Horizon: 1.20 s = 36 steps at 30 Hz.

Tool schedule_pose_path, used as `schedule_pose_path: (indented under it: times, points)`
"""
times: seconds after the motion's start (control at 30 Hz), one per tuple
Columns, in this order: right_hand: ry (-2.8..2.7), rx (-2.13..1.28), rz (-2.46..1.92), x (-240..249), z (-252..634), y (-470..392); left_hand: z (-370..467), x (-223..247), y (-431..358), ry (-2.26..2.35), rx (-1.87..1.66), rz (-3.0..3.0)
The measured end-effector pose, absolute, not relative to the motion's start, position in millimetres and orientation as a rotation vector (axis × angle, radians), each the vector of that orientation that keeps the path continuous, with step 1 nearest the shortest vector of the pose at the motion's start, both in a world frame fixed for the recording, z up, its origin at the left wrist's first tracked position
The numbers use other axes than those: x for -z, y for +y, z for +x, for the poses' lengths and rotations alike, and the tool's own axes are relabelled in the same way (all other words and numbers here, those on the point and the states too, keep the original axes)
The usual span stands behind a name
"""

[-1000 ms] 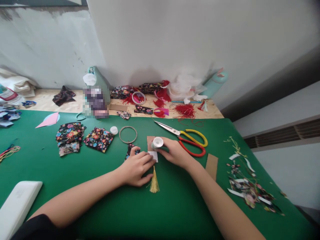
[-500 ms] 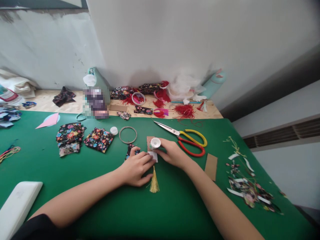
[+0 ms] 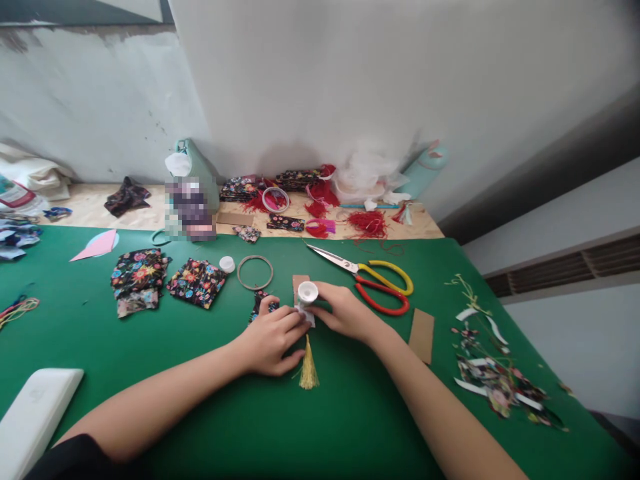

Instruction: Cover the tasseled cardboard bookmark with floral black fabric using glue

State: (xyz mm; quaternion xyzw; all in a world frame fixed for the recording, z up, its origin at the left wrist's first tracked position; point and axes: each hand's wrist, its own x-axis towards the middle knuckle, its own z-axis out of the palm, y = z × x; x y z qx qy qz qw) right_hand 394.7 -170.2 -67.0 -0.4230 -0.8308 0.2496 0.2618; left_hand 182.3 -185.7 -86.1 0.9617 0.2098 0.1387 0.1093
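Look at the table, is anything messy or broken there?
Nothing looks broken. A heap of cut paper scraps lies scattered on the green mat's right side, and loose red threads sprawl at the back. The open scissors lie just behind the right hand, blades apart.

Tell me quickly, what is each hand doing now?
Left hand: closed, pressing the small white paper piece with the yellow tassel.
Right hand: closed, holding the small white plastic bottle.
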Motion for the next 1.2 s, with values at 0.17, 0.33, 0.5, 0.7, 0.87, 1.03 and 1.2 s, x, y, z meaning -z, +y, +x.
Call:
schedule_pose_path:
  times: [0.17, 0.33, 0.5, 0.7, 0.87, 1.03, 1.2]
  points:
    - [-2.231, -0.658, -1.151, 66.9, 393.2, -170.2, 182.3, 86.1, -186.1, 0.626, -0.389, 2.839]
    - [-2.231, -0.63, -1.151, 68.2, 394.1, -170.3, 183.1, 84.6, -186.1, 0.616, -0.384, 2.837]
    - [-2.258, -0.653, -1.146, 68.6, 392.4, -171.1, 183.3, 85.5, -186.4, 0.609, -0.401, 2.813]
    - [-2.195, -0.638, -1.173, 67.3, 388.1, -168.3, 183.3, 85.8, -186.4, 0.618, -0.383, 2.811]
    - [-2.239, -0.683, -1.111, 67.8, 389.2, -169.8, 183.2, 85.4, -186.2, 0.611, -0.376, 2.801]
    - [-2.219, -0.632, -1.134, 69.5, 387.4, -169.4, 182.4, 86.0, -186.7, 0.62, -0.374, 2.809]
    - [-2.213, -0.639, -1.12, 71.5, 386.3, -170.1, 182.5, 86.7, -186.3, 0.616, -0.39, 2.816]
